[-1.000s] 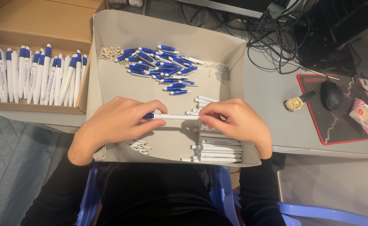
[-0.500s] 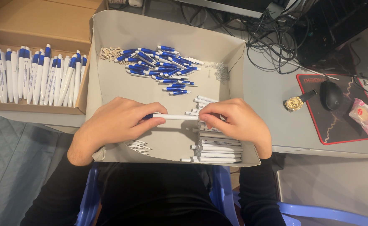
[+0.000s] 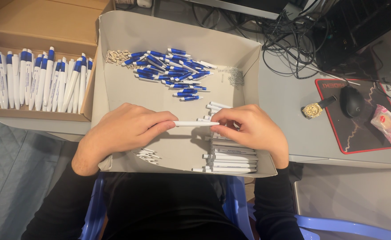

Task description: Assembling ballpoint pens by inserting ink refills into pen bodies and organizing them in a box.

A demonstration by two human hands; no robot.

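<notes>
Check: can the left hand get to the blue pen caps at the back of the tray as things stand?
Probably yes. The left hand holds a white pen barrel together with the right hand, so it must let go first. Bare tray floor lies between it and the blue caps, with nothing in the way.

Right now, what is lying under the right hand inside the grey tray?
Under the right hand lies a stack of white pen barrels on the grey tray. The hand covers the stack's upper part, so how far it reaches is hidden.
</notes>
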